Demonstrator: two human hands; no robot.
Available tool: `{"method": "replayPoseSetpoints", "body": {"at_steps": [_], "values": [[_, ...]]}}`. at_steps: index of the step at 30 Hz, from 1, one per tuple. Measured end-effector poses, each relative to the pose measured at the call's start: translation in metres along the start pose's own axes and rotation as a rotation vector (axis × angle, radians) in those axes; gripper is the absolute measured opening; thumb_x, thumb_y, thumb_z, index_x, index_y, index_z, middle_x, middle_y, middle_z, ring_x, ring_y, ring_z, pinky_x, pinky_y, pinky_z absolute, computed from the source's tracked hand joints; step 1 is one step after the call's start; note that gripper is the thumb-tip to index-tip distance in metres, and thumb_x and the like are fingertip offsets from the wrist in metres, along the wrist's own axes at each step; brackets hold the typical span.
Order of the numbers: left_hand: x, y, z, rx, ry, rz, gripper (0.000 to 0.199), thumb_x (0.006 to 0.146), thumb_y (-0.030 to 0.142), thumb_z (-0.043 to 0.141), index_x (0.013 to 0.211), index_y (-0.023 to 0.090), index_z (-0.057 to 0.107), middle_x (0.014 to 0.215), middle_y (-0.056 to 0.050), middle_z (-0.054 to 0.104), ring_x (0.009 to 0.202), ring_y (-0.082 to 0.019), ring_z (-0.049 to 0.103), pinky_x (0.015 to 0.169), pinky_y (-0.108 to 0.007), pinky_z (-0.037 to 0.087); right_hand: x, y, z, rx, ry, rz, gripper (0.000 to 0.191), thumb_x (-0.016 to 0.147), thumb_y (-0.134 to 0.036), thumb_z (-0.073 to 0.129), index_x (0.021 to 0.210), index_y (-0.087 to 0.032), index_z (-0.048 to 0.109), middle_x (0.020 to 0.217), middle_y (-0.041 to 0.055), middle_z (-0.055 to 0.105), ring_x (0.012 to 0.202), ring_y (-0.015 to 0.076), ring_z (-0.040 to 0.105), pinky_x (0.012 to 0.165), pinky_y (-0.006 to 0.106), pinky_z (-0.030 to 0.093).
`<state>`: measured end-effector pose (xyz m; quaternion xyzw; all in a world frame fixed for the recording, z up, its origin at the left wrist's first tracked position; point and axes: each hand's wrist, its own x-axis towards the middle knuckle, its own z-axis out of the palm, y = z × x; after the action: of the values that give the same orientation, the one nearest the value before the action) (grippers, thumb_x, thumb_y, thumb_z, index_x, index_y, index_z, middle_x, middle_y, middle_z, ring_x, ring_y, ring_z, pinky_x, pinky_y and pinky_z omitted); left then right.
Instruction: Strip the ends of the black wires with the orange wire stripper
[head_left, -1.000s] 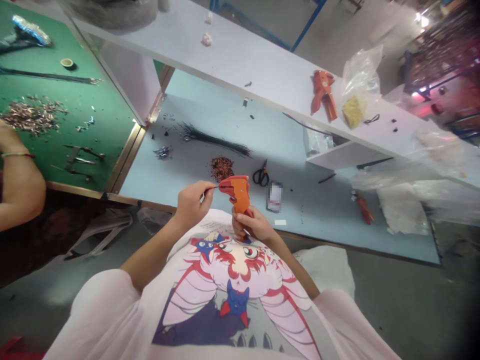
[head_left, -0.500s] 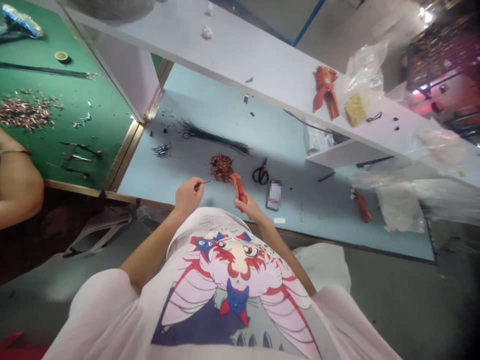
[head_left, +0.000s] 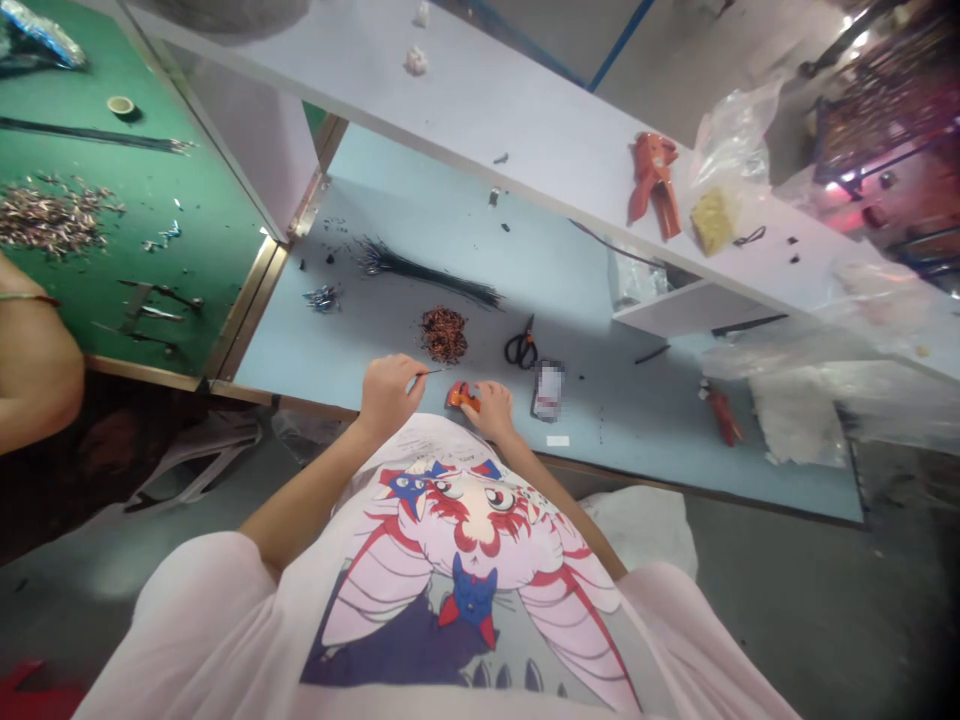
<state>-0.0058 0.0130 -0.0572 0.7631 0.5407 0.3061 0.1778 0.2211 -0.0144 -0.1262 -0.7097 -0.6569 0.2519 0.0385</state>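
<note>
Pinched between the fingertips of my left hand (head_left: 391, 392) is a thin dark wire (head_left: 430, 372), its end pointing right. My right hand (head_left: 495, 408) is wrapped round an orange-red wire stripper (head_left: 459, 394), whose head faces left, a little to the right of the wire's end; the two look apart. Just beyond both hands lies a small heap of copper-coloured bits (head_left: 444, 335). Behind that heap a bundle of dark wires (head_left: 435, 275) stretches across the pale blue table (head_left: 360, 360).
Black-handled scissors (head_left: 521, 345) and a phone (head_left: 549, 390) lie right of my hands. Small blue-silver pieces (head_left: 322, 298) sit to the left. A shelf (head_left: 525, 120) spans the back, holding another orange-red tool (head_left: 652, 185). Another person's arm (head_left: 37, 365) is at the green table (head_left: 225, 300).
My left hand has moved slightly right with the wire. The wire stripper has turned from pointing away to pointing left and come nearer my body, still in my right hand.
</note>
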Motion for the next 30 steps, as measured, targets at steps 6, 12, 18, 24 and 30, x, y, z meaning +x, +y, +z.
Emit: {"method": "replayPoseSetpoints", "body": {"at_steps": [6,12,18,24,30], "values": [[0.001,0.016,-0.001,0.069,-0.034,0.095,0.017,0.086,0.023,0.050,0.084,0.019,0.066,0.081,-0.004,0.067,0.079,-0.019,0.056,0.074,-0.033,0.036,-0.009,-0.056,-0.055,0.383,0.381,-0.398,0.023,0.082,-0.030,0.057,0.102,-0.019,0.057,0.110,0.0096,0.058,0.108,0.0238,0.050,0.096,0.041,0.036],[-0.002,0.018,-0.002,0.060,-0.051,0.101,0.018,0.087,0.024,0.049,0.083,0.019,0.066,0.081,-0.004,0.066,0.078,-0.019,0.055,0.073,-0.033,0.035,-0.018,-0.067,-0.067,0.322,0.423,-0.521,0.009,0.086,-0.024,0.053,0.087,-0.020,0.062,0.103,0.0094,0.059,0.104,0.0232,0.051,0.095,0.044,0.038],[-0.007,0.015,-0.004,0.029,-0.087,0.086,0.019,0.088,0.025,0.048,0.085,0.019,0.066,0.084,-0.004,0.067,0.081,-0.018,0.056,0.074,-0.033,0.035,-0.016,-0.064,-0.057,0.233,0.427,-0.611,0.008,0.087,-0.021,0.053,0.085,-0.020,0.061,0.104,0.0100,0.058,0.105,0.0231,0.048,0.094,0.044,0.038],[-0.009,0.005,-0.004,0.190,-0.220,0.088,0.017,0.084,0.021,0.051,0.078,0.019,0.066,0.079,-0.006,0.066,0.080,-0.022,0.056,0.073,-0.036,0.035,-0.009,-0.052,-0.053,0.091,0.314,-0.623,0.015,0.089,-0.019,0.047,0.080,-0.018,0.059,0.099,0.0102,0.060,0.100,0.0226,0.047,0.091,0.042,0.039],[-0.022,-0.055,-0.030,0.297,-0.219,-0.254,0.022,0.083,0.025,0.048,0.084,0.018,0.069,0.087,-0.008,0.069,0.083,-0.024,0.060,0.071,-0.035,0.039,-0.001,0.019,-0.053,-0.211,-0.061,-0.108,0.023,0.091,-0.020,0.041,0.088,-0.015,0.063,0.094,0.0116,0.063,0.095,0.0215,0.053,0.082,0.032,0.039]]}}
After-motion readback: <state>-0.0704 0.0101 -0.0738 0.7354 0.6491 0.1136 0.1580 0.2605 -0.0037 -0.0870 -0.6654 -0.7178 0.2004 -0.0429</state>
